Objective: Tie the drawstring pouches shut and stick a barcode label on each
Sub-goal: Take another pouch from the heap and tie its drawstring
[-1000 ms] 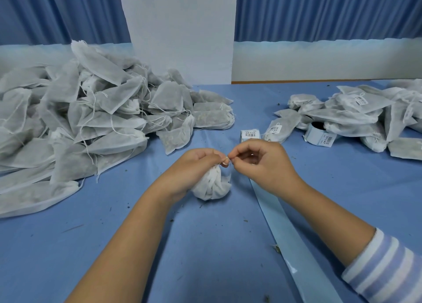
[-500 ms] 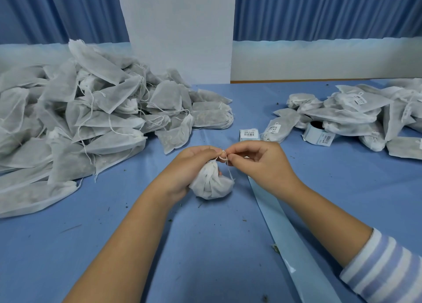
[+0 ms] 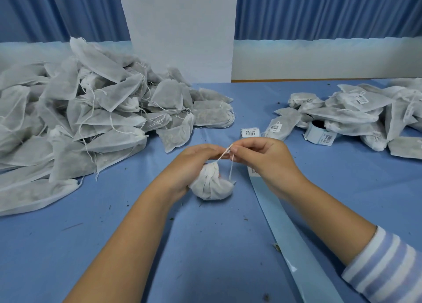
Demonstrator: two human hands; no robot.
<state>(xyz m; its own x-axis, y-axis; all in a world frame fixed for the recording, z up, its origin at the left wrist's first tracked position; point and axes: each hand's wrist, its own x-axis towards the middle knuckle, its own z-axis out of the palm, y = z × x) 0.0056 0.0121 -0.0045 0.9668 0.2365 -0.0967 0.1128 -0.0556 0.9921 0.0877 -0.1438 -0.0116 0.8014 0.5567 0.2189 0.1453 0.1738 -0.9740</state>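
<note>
A small white drawstring pouch point(image 3: 211, 185) sits bunched on the blue table, its neck gathered. My left hand point(image 3: 188, 165) grips the pouch at its left side and neck. My right hand point(image 3: 262, 157) pinches the white drawstring point(image 3: 225, 153) just above the pouch, with one loose end hanging down. A barcode label point(image 3: 250, 132) lies on the table just beyond my hands. A roll of labels point(image 3: 318, 131) stands at the right, its pale blue backing strip point(image 3: 280, 225) running toward me under my right wrist.
A big heap of untied white pouches point(image 3: 86, 120) fills the left of the table. A pile of tied, labelled pouches point(image 3: 356, 111) lies at the right. Blue curtains and a white panel stand behind the table point(image 3: 205, 245).
My right hand has drawn the string up and a little to the right, so the cord shows taut above the pouch. The pouch neck is gathered tighter and the pouch sits lower.
</note>
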